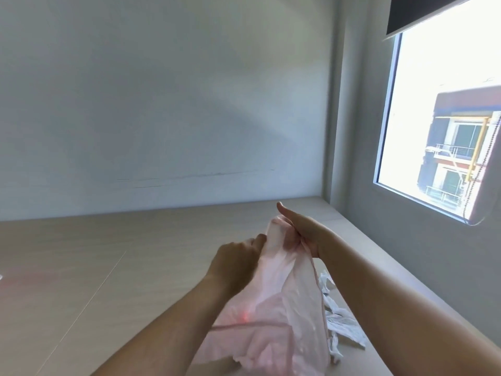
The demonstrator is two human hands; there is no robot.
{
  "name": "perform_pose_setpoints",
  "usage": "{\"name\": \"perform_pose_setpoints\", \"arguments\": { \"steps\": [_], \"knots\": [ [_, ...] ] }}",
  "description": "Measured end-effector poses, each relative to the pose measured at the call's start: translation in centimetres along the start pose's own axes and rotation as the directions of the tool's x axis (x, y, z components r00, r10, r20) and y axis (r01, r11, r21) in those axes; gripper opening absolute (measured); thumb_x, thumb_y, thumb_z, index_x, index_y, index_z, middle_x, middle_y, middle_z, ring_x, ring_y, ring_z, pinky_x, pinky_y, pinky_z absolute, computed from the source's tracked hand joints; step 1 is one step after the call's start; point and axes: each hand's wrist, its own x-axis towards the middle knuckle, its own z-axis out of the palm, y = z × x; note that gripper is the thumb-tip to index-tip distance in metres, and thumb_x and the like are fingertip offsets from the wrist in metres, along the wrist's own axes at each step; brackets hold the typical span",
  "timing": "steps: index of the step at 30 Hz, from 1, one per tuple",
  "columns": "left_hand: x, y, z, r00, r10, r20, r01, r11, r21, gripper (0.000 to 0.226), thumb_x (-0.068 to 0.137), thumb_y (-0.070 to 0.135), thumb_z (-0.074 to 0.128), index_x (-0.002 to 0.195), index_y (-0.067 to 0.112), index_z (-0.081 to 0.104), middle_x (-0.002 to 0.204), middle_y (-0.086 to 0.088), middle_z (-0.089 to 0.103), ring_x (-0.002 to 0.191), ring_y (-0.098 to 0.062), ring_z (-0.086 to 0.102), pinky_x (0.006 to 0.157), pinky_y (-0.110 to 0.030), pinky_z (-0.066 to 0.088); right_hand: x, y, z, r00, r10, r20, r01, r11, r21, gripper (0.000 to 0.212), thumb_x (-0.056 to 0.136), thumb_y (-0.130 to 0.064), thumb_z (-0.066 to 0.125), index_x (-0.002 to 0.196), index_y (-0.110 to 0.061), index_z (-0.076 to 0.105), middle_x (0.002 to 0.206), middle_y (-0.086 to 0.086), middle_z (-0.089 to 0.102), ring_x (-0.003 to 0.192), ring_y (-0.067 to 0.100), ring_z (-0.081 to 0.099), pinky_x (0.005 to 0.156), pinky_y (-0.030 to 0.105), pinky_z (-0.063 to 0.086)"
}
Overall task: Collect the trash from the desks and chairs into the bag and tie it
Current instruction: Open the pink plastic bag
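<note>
Forearms frame the bag (284,308), thin pink film trailing down from both hands over the worktop (81,267). The left hand (238,256) pinches its top edge; the right hand (298,234) grips the film just beside it, thumb out. Its long axis runs from the hands back toward the person, with the top at the hands. Tissue (341,329) lies below the right wrist, apparently outside. Opening it well likely means each hand taking one layer, then parting them.

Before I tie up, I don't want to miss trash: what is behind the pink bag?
White crumpled paper scraps lie on the desk behind the pink bag, showing along its right edge. The bag hides how far they reach.
</note>
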Motion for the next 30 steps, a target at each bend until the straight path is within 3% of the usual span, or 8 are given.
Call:
{"name": "perform_pose_setpoints", "arguments": {
  "steps": [2,5,9,14,18,21,25,30],
  "knots": [
    [1.2,-0.9,-0.2,0.996,-0.088,-0.023,0.088,0.996,-0.009,0.032,0.091,0.011,0.038,0.120,0.018,0.045,0.104,-0.013,0.066,0.093,-0.037,0.064,0.073,-0.039,0.049,-0.8,-0.6,-0.4,0.995,-0.101,-0.003,0.099,0.979,-0.181,0.042,0.078,-0.050,0.068,0.085,-0.009,0.069,0.084,0.012,0.067,0.072,0.023,0.064,0.079,0.039,0.053],
    [3.4,-2.6,-1.9,0.978,-0.208,-0.037,0.200,0.969,-0.146,0.025,0.094,0.019,0.037,0.109,0.017,0.057,0.104,-0.019,0.066,0.097,-0.039,0.062,0.073,-0.037,0.046,-2.5,-1.4,-1.0,0.981,-0.187,-0.058,0.138,0.872,-0.469,0.047,0.077,-0.057,0.066,0.102,-0.017,0.065,0.096,0.004,0.068,0.085,0.019,0.062,0.080,0.036,0.049],
    [5.8,-3.8,-3.9,0.934,-0.356,-0.040,0.336,0.909,-0.246,0.033,0.096,0.030,0.035,0.093,0.009,0.061,0.103,-0.020,0.065,0.097,-0.038,0.061,0.074,-0.036,0.043,-4.9,-2.4,-0.9,0.973,-0.230,-0.021,0.181,0.816,-0.549,0.059,0.075,-0.060,0.066,0.118,-0.021,0.056,0.107,0.006,0.067,0.092,0.013,0.063,0.068,0.023,0.048],
    [6.9,-5.1,-4.5,0.868,-0.495,0.038,0.489,0.840,-0.234,0.031,0.095,0.024,0.036,0.101,0.005,0.061,0.110,-0.019,0.064,0.102,-0.037,0.059,0.079,-0.035,0.044,-6.8,-1.2,-2.0,0.992,-0.119,0.045,0.113,0.658,-0.745,0.056,0.072,-0.046,0.077,0.118,-0.025,0.052,0.110,-0.006,0.063,0.096,0.011,0.061,0.080,0.025,0.051],
    [6.3,-6.3,-4.4,0.841,-0.537,0.067,0.535,0.807,-0.250,0.036,0.096,0.030,0.033,0.098,0.006,0.061,0.109,-0.019,0.064,0.102,-0.036,0.059,0.083,-0.037,0.046,-6.7,-0.2,-3.7,0.972,-0.226,-0.070,0.153,0.827,-0.541,0.009,0.084,-0.017,0.070,0.079,-0.011,0.065,0.075,0.002,0.064,0.065,0.012,0.059,0.059,0.024,0.052],
    [5.2,-6.8,-3.7,0.827,-0.553,0.105,0.561,0.796,-0.226,0.033,0.095,0.027,0.033,0.097,0.010,0.061,0.108,-0.015,0.065,0.100,-0.034,0.059,0.082,-0.036,0.046,-6.2,0.2,-4.4,0.982,-0.174,-0.079,0.162,0.976,-0.142,0.016,0.092,-0.014,0.059,0.082,-0.006,0.068,0.075,0.005,0.073,0.063,0.016,0.069,0.058,0.029,0.058],
    [3.1,-7.4,-2.4,0.821,-0.560,0.111,0.570,0.797,-0.199,0.022,0.092,0.024,0.038,0.079,0.018,0.056,0.104,-0.012,0.067,0.097,-0.032,0.061,0.078,-0.033,0.045,-4.2,1.1,-4.6,0.979,0.008,-0.201,0.051,0.957,0.287,0.032,0.097,-0.001,0.039,0.070,-0.003,0.054,0.051,0.007,0.055,0.039,0.015,0.053,0.039,0.022,0.046],
    [-0.3,-9.7,-1.0,0.801,-0.586,0.120,0.598,0.792,-0.123,0.024,0.087,0.020,0.045,0.099,0.031,0.064,0.111,-0.005,0.067,0.101,-0.028,0.062,0.080,-0.031,0.045,-4.3,2.9,-6.6,0.966,0.157,-0.203,-0.121,0.976,0.181,0.035,0.095,-0.001,0.036,0.063,-0.001,0.051,0.041,0.007,0.047,0.032,0.015,0.047,0.035,0.017,0.038]
  ]
}}
